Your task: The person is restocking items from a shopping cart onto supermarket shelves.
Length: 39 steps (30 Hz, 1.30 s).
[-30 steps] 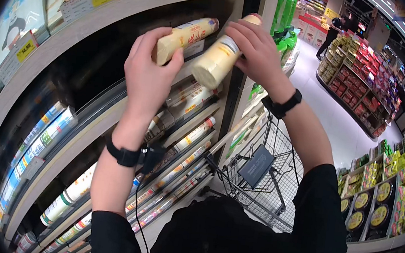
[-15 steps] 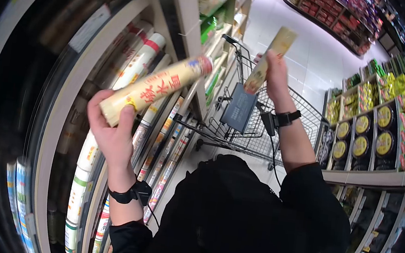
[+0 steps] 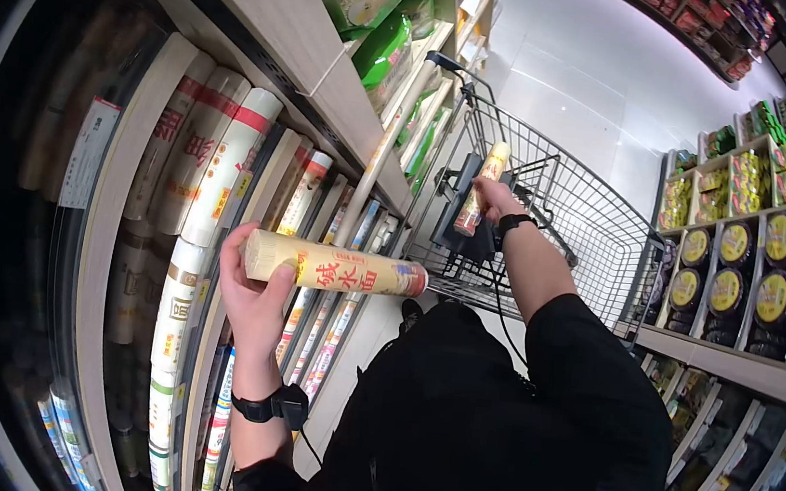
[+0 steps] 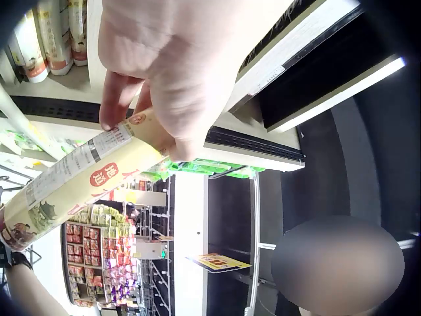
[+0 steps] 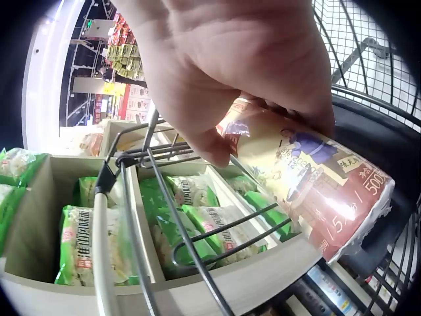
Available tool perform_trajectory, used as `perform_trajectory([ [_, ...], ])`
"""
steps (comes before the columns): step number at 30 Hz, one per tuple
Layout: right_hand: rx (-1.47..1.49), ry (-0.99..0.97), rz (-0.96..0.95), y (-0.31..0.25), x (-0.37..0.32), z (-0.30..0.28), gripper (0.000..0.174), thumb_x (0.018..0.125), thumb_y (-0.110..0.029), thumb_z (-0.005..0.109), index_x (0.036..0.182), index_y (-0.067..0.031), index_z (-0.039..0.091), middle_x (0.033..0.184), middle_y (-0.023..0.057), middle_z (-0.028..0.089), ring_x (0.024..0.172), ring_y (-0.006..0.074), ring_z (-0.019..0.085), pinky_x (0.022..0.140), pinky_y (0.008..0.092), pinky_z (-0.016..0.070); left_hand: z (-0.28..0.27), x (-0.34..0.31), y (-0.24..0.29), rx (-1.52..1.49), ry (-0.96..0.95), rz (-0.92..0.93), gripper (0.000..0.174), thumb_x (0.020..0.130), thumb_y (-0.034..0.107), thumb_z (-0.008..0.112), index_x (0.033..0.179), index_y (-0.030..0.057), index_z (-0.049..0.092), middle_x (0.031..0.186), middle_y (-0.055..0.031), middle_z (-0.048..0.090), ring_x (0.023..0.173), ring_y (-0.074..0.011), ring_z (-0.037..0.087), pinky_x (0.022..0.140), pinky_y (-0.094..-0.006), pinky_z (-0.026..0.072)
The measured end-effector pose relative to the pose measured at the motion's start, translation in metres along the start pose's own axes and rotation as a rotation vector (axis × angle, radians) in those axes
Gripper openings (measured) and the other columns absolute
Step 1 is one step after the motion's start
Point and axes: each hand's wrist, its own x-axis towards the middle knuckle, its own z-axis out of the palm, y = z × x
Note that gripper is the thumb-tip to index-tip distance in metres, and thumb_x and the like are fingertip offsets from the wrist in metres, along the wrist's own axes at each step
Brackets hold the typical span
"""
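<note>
In the head view my left hand [image 3: 257, 293] grips one end of a cream-coloured cylindrical pack of dried noodles [image 3: 365, 274] with red lettering. That pack lies nearly level in front of the shelves, and the left wrist view shows thumb and fingers around its end [image 4: 85, 178]. My right hand [image 3: 498, 201] holds a second, similar noodle pack [image 3: 492, 165] over the dark seat panel of the shopping cart [image 3: 601, 206]. In the right wrist view this pack's red-bottomed end [image 5: 309, 171] points down beside the cart's wires, with my fingers curled around its upper part.
Shelves on the left hold several upright noodle packs [image 3: 230, 169]. Green bags [image 3: 386, 51] fill the rack behind the cart. On the right stands a display [image 3: 734, 357] of yellow-labelled round packages and yellow bags. A pale tiled floor [image 3: 570, 52] stretches beyond the cart.
Both hands have come away from the shelf with their packs. The right one has moved over the cart and lower; the left one has turned its pack nearly level. The view has swung toward the cart.
</note>
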Motion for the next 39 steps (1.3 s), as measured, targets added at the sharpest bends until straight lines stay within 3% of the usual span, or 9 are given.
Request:
perform_trajectory([
  [5, -0.2, 0.138, -0.1, 0.009, 0.043, 0.004, 0.04, 0.081, -0.016, 0.086, 0.106, 0.0102, 0.068, 0.095, 0.0152, 0.071, 0.082, 0.0271, 0.072, 0.074, 0.0465, 0.0606, -0.01, -0.017, -0.007, 0.007, -0.02, -0.056, 0.056, 0.089, 0.007, 0.078, 0.138, -0.0027, 0.054, 0.127, -0.0119, 0.064, 0.112, -0.0179, 0.066, 0.1, -0.0335, 0.0545],
  [8, -0.307, 0.248, -0.176, -0.013, 0.009, 0.02, 0.048, 0.077, -0.019, 0.089, 0.108, 0.0126, 0.069, 0.099, 0.0168, 0.074, 0.086, 0.0262, 0.074, 0.075, 0.0423, 0.0604, -0.007, -0.023, -0.004, 0.023, -0.024, -0.039, 0.059, 0.088, 0.01, 0.083, 0.139, -0.0028, 0.055, 0.131, -0.0119, 0.064, 0.116, -0.0187, 0.066, 0.101, -0.0343, 0.0547],
  [13, -0.539, 0.432, -0.216, -0.018, 0.032, 0.029, 0.052, 0.076, -0.025, 0.089, 0.111, 0.0084, 0.073, 0.105, 0.0197, 0.076, 0.093, 0.0309, 0.076, 0.082, 0.0404, 0.0597, -0.003, -0.022, 0.009, 0.063, 0.001, -0.013, 0.057, 0.087, 0.004, 0.081, 0.138, -0.003, 0.056, 0.127, -0.0111, 0.065, 0.114, -0.0184, 0.066, 0.101, -0.0346, 0.0549],
  [17, -0.939, 0.57, -0.303, -0.029, 0.01, 0.028, 0.067, 0.085, -0.035, 0.076, 0.134, -0.0009, 0.046, 0.134, 0.0274, 0.058, 0.12, 0.045, 0.064, 0.099, 0.0512, 0.0563, -0.007, -0.026, 0.015, 0.07, 0.008, -0.02, 0.059, 0.086, 0.002, 0.081, 0.138, -0.0034, 0.055, 0.126, -0.0109, 0.065, 0.114, -0.0184, 0.067, 0.102, -0.0346, 0.0545],
  [22, -1.331, 0.726, -0.626, 0.006, -0.014, -0.002, 0.051, 0.087, -0.023, 0.071, 0.132, -0.0076, 0.05, 0.124, 0.0179, 0.054, 0.113, 0.0349, 0.056, 0.084, 0.0516, 0.0569, -0.01, -0.04, 0.017, 0.1, 0.043, -0.061, 0.062, 0.083, 0.003, 0.083, 0.138, -0.0047, 0.055, 0.127, -0.0116, 0.066, 0.114, -0.0189, 0.067, 0.101, -0.0344, 0.0549],
  [24, -1.565, 0.621, -0.813, 0.004, -0.012, -0.005, 0.036, 0.094, -0.019, 0.062, 0.129, -0.0144, 0.058, 0.127, 0.0147, 0.054, 0.111, 0.0335, 0.056, 0.082, 0.0494, 0.0561, -0.008, -0.035, 0.02, 0.194, 0.062, -0.073, 0.067, 0.083, 0.023, 0.086, 0.137, -0.0032, 0.058, 0.129, -0.013, 0.066, 0.115, -0.0206, 0.066, 0.102, -0.0363, 0.0527],
  [29, -1.459, 0.6, -0.764, 0.008, -0.011, 0.001, 0.037, 0.092, -0.012, 0.062, 0.129, -0.017, 0.061, 0.133, 0.0197, 0.05, 0.115, 0.041, 0.056, 0.08, 0.0498, 0.0609, -0.002, -0.023, 0.013, 0.164, -0.043, -0.041, 0.068, 0.083, 0.026, 0.089, 0.137, -0.0037, 0.058, 0.128, -0.0106, 0.065, 0.113, -0.0183, 0.066, 0.101, -0.0343, 0.0524],
  [32, -1.537, 0.567, -0.651, 0.008, -0.012, 0.009, 0.026, 0.1, -0.016, 0.055, 0.125, -0.0135, 0.062, 0.131, 0.022, 0.05, 0.109, 0.0409, 0.06, 0.077, 0.0451, 0.0631, 0.006, -0.017, 0.009, 0.135, -0.06, -0.038, 0.071, 0.082, 0.027, 0.09, 0.137, -0.0038, 0.058, 0.127, -0.0105, 0.065, 0.113, -0.0181, 0.066, 0.101, -0.034, 0.0524],
  [39, -1.685, 0.565, -0.73, 0.017, -0.02, 0.004, 0.022, 0.097, -0.016, 0.058, 0.114, -0.0085, 0.069, 0.122, 0.0138, 0.055, 0.11, 0.0304, 0.059, 0.082, 0.0415, 0.0567, 0.006, -0.015, 0.006, 0.071, -0.034, -0.064, 0.065, 0.082, 0.008, 0.088, 0.137, -0.0047, 0.057, 0.131, -0.012, 0.064, 0.119, -0.0207, 0.065, 0.106, -0.0365, 0.0521],
])
